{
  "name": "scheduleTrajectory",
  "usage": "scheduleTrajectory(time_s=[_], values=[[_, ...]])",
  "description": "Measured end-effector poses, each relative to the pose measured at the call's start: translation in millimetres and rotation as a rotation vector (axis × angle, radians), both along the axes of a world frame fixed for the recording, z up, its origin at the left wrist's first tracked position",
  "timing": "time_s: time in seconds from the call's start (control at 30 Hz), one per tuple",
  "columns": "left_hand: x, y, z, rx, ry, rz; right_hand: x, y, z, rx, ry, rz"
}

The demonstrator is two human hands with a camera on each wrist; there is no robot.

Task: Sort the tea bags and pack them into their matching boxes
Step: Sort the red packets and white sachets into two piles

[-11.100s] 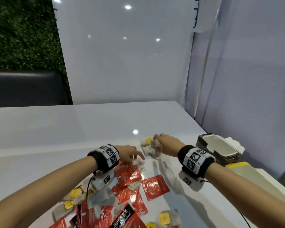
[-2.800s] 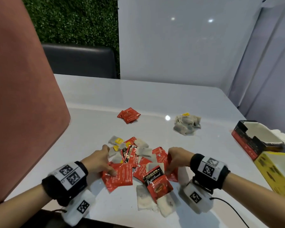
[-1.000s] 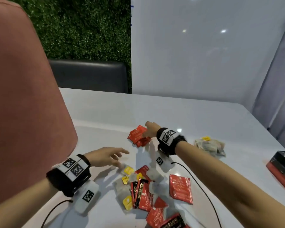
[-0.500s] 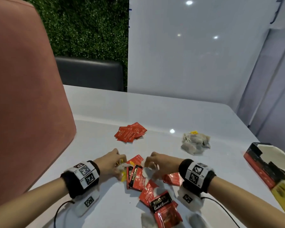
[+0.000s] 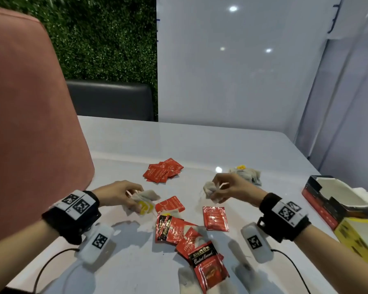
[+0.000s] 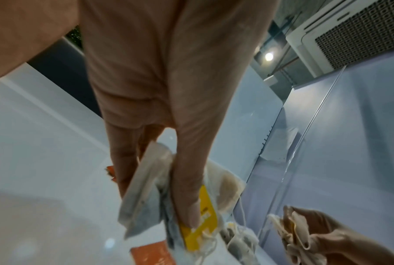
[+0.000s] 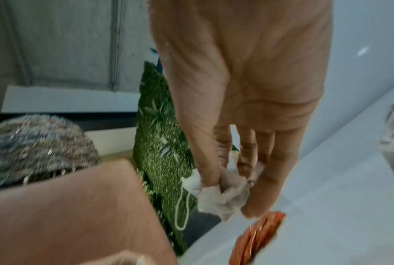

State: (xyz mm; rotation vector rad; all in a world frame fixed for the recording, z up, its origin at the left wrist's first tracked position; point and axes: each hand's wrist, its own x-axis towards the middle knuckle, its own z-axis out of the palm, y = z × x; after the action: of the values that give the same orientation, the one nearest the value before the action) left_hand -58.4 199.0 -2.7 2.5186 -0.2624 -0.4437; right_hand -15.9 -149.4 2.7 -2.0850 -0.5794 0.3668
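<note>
My left hand [image 5: 123, 193] grips a bunch of paper tea bags with yellow tags [image 5: 143, 201] just above the white table [image 5: 200, 141]; in the left wrist view the thumb presses a yellow tag [image 6: 199, 220]. My right hand [image 5: 225, 187] pinches a crumpled paper tea bag [image 5: 209, 188], its string dangling in the right wrist view [image 7: 223, 195]. Red foil sachets [image 5: 179, 225] lie scattered between the hands. A sorted red sachet pile [image 5: 163, 172] lies farther back, and a paper tea bag pile [image 5: 248, 175] sits behind my right hand.
An open red and black box [image 5: 325, 200] and a yellow box [image 5: 359, 234] stand at the table's right edge. A pink chair back [image 5: 30, 124] rises at the left. A black-topped red sachet [image 5: 208, 266] lies near the front edge.
Both hands have lifted from the loose heap, each now holding paper tea bags. My right hand has moved right and up, toward the paper tea bag pile.
</note>
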Motion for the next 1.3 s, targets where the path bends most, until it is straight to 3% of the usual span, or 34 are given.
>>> scheduleTrajectory(time_s=[0.1, 0.27, 0.4, 0.57, 0.67, 0.77, 1.1, 1.23, 1.3], values=[[0, -2, 14, -0.098, -0.016, 0.019, 5, -26, 13, 0.088, 0.029, -0.115], [12, -18, 43, -0.253, -0.050, 0.022, 45, -68, 31, 0.065, -0.136, -0.385], [26, -41, 72, -0.375, -0.071, 0.018, 79, -78, 33, -0.100, -0.271, -0.499], [47, -74, 98, -0.494, 0.029, -0.043, 115, -74, 6, -0.410, -0.327, -0.557], [69, -98, 103, -0.533, 0.063, -0.093, 120, -71, -16, -0.688, -0.320, -0.493], [99, -127, 99, -0.532, 0.079, -0.107, 118, -73, -26, -0.815, -0.292, -0.418], [186, -224, 58, -0.430, 0.044, -0.101, 49, -126, 1, -0.610, -0.487, -0.388], [208, -259, 35, -0.166, -0.131, -0.044, 11, -129, -15, -0.596, -0.377, -0.212], [205, -273, 22, -0.133, -0.061, -0.053, -5, -115, -24, -0.618, -0.322, -0.063]])
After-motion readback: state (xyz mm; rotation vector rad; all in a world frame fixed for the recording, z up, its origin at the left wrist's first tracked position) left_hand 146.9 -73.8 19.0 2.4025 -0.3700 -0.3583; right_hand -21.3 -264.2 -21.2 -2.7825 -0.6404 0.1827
